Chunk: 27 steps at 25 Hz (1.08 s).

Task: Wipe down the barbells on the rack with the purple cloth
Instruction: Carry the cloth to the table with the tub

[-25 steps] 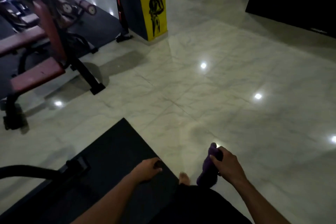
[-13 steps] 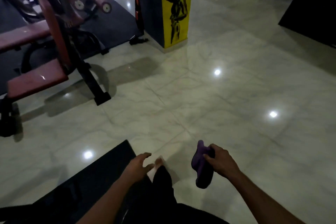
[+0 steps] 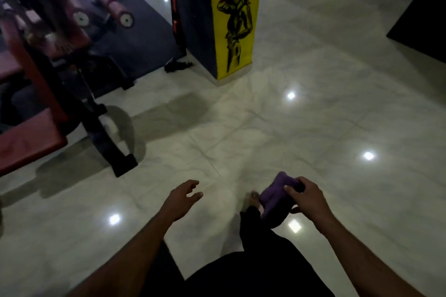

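Glossy marble floor (image 3: 277, 128); yellow pillar (image 3: 235, 24) at twelve o'clock, blurred red bench (image 3: 31, 142) at nine. Right hand (image 3: 306, 200) grips the purple cloth (image 3: 275, 200); left hand (image 3: 181, 198) loosely spread, empty.

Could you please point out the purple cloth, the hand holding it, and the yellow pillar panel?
purple cloth (image 3: 275, 198): head view, on its bunched middle.
right hand (image 3: 307, 199): head view, on the back of the hand.
yellow pillar panel (image 3: 255, 19): head view, on its yellow face.
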Each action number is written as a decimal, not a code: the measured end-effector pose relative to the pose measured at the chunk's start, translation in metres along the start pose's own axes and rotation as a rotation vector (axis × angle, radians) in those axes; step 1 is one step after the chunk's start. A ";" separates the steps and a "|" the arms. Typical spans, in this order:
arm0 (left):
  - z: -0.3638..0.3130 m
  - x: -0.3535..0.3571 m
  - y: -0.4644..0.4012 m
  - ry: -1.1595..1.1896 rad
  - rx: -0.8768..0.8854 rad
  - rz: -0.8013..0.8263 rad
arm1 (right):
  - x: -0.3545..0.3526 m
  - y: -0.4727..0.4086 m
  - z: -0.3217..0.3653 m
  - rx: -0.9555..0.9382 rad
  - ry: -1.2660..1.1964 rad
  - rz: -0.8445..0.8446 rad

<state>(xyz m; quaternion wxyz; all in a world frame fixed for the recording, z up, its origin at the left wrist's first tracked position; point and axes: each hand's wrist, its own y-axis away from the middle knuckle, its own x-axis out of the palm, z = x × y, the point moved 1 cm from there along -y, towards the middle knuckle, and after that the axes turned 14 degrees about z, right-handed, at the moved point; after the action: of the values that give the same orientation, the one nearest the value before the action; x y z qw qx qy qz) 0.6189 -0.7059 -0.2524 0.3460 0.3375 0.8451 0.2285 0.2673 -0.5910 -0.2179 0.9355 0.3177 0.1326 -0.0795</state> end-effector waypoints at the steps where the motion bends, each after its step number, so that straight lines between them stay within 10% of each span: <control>1: -0.019 -0.015 -0.026 0.028 0.002 -0.007 | -0.009 -0.031 0.011 -0.005 -0.040 -0.022; 12: -0.193 -0.166 -0.253 0.121 0.060 0.015 | -0.092 -0.278 0.235 -0.099 -0.361 0.095; 20: -0.297 -0.276 -0.417 0.945 0.090 0.331 | -0.106 -0.398 0.416 -0.254 -0.213 0.574; 27: -0.404 -0.409 -0.534 0.769 0.328 0.218 | -0.160 -0.525 0.491 -0.355 0.202 0.282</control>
<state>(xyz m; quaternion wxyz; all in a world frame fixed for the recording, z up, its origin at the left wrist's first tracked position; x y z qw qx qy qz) 0.3183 -1.4224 -0.1423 -0.0787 0.3656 0.8970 0.2357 0.0899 -1.2947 -0.0965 0.9604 0.1702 0.1918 0.1085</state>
